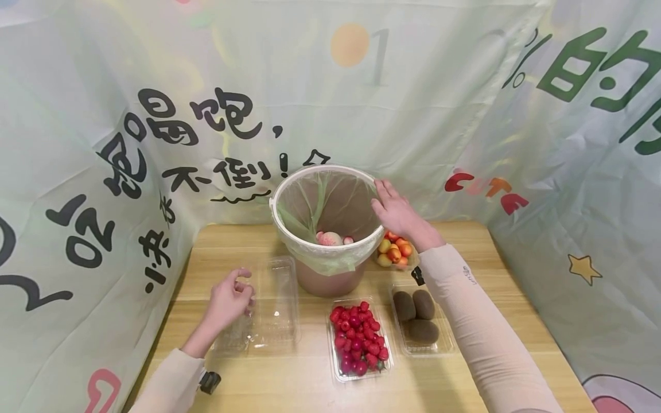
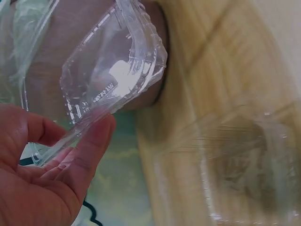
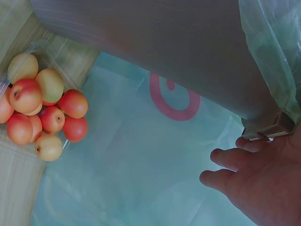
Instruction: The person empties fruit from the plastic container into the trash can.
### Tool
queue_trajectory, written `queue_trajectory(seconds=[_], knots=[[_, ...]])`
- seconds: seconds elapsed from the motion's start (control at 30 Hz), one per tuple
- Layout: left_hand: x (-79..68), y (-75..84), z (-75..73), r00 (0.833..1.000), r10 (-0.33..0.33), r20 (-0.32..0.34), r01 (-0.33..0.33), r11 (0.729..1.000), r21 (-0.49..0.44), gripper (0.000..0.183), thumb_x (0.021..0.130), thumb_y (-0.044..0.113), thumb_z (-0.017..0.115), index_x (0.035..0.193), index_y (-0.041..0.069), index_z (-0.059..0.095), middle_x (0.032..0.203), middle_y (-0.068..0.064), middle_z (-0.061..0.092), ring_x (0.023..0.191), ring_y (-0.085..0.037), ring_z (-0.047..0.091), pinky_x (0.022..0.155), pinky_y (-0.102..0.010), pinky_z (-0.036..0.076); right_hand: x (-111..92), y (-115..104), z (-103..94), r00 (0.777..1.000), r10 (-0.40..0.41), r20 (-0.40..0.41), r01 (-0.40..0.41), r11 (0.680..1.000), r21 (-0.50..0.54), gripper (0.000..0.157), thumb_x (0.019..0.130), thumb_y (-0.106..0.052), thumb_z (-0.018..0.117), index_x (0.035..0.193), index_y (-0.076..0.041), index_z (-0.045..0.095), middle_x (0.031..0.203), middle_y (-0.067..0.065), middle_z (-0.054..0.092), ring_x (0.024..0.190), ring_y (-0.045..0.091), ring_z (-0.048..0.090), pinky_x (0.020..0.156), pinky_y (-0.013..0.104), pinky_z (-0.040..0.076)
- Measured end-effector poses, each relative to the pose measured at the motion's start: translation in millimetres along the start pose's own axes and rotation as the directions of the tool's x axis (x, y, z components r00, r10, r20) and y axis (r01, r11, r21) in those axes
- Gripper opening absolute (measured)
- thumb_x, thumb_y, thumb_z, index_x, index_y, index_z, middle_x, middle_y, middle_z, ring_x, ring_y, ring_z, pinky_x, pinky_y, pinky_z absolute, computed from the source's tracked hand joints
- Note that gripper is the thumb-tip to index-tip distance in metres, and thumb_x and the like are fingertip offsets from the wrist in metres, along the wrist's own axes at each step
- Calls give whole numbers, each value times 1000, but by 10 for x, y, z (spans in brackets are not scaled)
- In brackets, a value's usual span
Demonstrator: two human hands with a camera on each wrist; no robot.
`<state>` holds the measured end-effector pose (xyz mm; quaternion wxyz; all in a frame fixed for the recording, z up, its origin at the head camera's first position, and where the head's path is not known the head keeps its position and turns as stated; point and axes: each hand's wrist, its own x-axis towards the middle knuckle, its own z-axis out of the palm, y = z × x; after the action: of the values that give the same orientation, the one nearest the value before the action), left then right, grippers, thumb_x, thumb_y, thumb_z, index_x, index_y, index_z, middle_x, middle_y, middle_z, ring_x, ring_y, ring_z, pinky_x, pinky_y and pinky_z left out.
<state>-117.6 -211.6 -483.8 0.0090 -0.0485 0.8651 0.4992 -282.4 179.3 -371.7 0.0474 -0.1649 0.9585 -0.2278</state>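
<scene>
My left hand (image 1: 229, 299) pinches the edge of a clear plastic container (image 2: 115, 70) between thumb and fingers, tilted up in the left wrist view. Another clear plastic container (image 2: 249, 165) lies on the wooden table below it. My right hand (image 1: 396, 215) touches the right side of the rim of a brownish bin (image 1: 330, 281), its fingers extended. In the right wrist view those fingers are beside a small bracket (image 3: 268, 126) on the bin's side. A thin green bag (image 1: 325, 263) lines the bin, and a pinkish peach (image 1: 329, 238) is inside.
A clear tray of red berries (image 1: 358, 338) stands in front of the bin. To its right is a tray with brown kiwis (image 1: 423, 331). Orange-yellow fruits (image 3: 51, 117) sit in a container right of the bin. Printed cloth walls (image 1: 413, 115) enclose the table (image 1: 289, 378).
</scene>
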Motion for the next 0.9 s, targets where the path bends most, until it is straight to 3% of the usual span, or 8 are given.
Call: queue_trajectory(seconds=[0.23, 0.37, 0.7, 0.9], knots=[[-8, -141, 49, 997, -48, 55, 44, 996, 76, 39, 98, 3, 56, 136, -6, 55, 90, -22, 73, 65, -28, 74, 56, -32, 64, -6, 6, 3, 1000, 1, 1, -1, 1000, 1, 70, 112, -41, 25, 170, -7, 4, 177, 22, 2, 166, 37, 2, 132, 64, 9], [-15, -178, 56, 992, -53, 113, 42, 994, 102, 40, 99, 0, 55, 138, -11, 52, 85, -19, 70, 63, -28, 72, 57, -36, 64, -5, 8, 5, 1000, -1, 0, 1, 1000, 4, 70, 112, -41, 24, 170, -7, 4, 177, 21, 1, 165, 37, 2, 132, 65, 9], [-44, -210, 138, 988, -62, 143, 37, 985, 169, 28, 97, -3, 55, 122, -13, 58, 70, -10, 67, 50, -20, 64, 46, -25, 51, -7, 1, -6, 1000, 3, -3, -3, 1000, 5, 70, 112, -41, 25, 170, -8, 5, 177, 21, 1, 165, 38, 3, 132, 65, 11], [-43, -221, 165, 982, -94, 165, 61, 979, 193, 40, 100, 0, 57, 136, -17, 52, 68, -10, 65, 52, -25, 66, 47, -26, 52, -8, 1, -9, 1000, 7, 6, -7, 1000, 5, 70, 112, -41, 25, 170, -9, 3, 178, 20, 1, 166, 37, 3, 132, 65, 9]])
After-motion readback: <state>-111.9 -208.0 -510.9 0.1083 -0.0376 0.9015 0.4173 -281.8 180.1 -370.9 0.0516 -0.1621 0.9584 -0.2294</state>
